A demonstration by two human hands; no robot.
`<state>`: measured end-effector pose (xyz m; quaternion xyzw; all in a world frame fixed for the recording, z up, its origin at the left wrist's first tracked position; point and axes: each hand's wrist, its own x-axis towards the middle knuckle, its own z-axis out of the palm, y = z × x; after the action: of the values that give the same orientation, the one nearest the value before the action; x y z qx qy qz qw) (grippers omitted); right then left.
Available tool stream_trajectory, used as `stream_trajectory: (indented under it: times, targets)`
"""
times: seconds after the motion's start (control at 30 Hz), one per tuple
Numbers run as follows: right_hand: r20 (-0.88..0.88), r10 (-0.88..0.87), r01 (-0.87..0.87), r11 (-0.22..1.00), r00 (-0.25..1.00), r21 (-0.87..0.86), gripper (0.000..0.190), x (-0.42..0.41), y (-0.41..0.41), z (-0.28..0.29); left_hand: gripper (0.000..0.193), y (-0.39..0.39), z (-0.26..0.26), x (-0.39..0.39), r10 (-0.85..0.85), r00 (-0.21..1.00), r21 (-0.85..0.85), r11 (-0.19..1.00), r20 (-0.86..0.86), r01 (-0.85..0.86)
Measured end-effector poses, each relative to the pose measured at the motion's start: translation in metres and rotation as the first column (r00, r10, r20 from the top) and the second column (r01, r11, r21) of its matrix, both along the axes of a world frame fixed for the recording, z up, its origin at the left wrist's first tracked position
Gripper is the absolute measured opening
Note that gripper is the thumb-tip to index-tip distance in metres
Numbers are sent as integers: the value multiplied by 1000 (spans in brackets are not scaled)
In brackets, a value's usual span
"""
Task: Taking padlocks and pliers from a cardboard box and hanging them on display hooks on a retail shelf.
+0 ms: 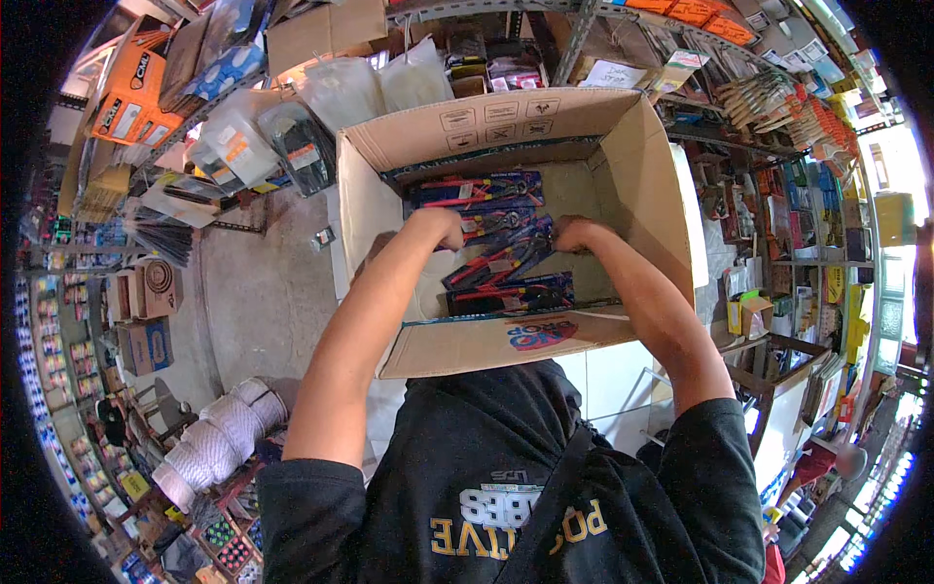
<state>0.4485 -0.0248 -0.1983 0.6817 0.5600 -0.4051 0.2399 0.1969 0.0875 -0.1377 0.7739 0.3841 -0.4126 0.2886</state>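
Note:
Before me is an open cardboard box point(646, 197) with its flaps up. Inside lie several carded pliers with red handles: one pack point(478, 191) along the far side, one pack point(500, 221) in the middle, a slanted pack point(503, 255) overlapping others, and one pack point(536, 292) along the near side. My left hand point(441, 225) is down in the box at the handle end of the middle pack, fingers partly hidden. At the right end of the slanted pack is my right hand point(573, 233), blurred; its grip is not clear.
Metal shelving with bagged goods point(339, 91) rises behind the box. Paintbrushes point(788, 109) hang at the upper right. A large rope spool point(222, 442) stands at lower left on the concrete floor point(259, 277). Another person point(803, 474) is at the far lower right.

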Motion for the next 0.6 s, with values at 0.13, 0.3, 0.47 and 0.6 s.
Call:
stream_trajectory:
  times: [0.13,0.3,0.47,0.6]
  targets:
    - [73,-16,29,983,997,-182,47,-7,-12,6,43,-27,-18,3,35,981,-147,987,-191,-64]
    - [31,27,-17,954,999,-298,48,-25,-13,2,49,-50,-69,-5,-40,976,-272,962,-213,-20]
    - [60,142,-110,921,988,-373,48,-22,-16,-17,57,-55,-78,-1,-161,973,-305,946,-163,105]
    - [-71,199,-211,941,977,-263,48,-30,-18,-20,56,-64,-78,-1,-143,983,-239,965,-116,112]
